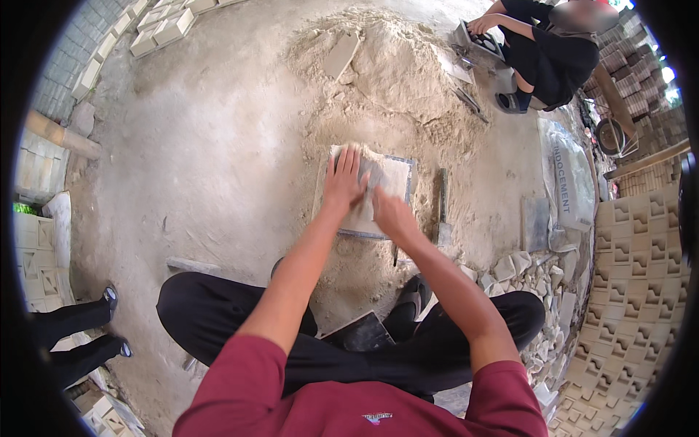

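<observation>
Between my feet and the sand pile lies a square mould (410, 182) with a dark metal rim, filled with pale sandy mix. My left hand (345, 178) rests on its left part, fingers stretched out and pressed flat over a grey patch of the surface. Near the right side of the mould, my right hand (392, 215) is curled closed. It is slightly blurred, and what its fingers hold, if anything, cannot be made out. A narrow dark metal bar (443, 195) lies on the ground to the right of the mould.
A large sand pile (408, 69) with a flat board (341, 55) on it rises beyond the mould. At upper right a co-worker (550, 58) crouches, hands on a metal mould (480, 40). A cement bag (571, 178), broken rubble (520, 269) and stacked blocks (633, 277) stand right.
</observation>
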`<state>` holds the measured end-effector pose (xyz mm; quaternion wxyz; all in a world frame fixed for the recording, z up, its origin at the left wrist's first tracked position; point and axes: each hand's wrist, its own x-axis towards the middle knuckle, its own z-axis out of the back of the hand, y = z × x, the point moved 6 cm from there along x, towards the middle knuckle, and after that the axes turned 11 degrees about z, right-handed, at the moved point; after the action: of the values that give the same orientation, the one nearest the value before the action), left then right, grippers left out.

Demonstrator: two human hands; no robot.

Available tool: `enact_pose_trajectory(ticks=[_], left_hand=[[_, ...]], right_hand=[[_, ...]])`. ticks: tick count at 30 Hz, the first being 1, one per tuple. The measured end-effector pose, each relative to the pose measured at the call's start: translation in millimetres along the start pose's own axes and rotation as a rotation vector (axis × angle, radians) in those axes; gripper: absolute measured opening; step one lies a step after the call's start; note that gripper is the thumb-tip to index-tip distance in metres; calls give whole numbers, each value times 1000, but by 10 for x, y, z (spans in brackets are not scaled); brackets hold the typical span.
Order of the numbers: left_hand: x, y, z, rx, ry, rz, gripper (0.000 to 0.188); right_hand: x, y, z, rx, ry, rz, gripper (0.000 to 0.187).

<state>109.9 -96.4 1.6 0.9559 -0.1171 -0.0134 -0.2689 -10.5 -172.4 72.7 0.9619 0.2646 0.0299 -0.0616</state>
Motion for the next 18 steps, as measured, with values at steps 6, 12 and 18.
enact_pose_trajectory(ticks=[6,12,18], left_hand=[[237,-172,-131,-56,-5,20,75],[-884,33,-35,-72,46,1,79],[278,190,-28,49,-29,-68,74]], right_hand=[[217,-227,54,116,31,17,39],[-694,363,-313,336,244,1,44],[318,132,-151,241,-108,175,48]])
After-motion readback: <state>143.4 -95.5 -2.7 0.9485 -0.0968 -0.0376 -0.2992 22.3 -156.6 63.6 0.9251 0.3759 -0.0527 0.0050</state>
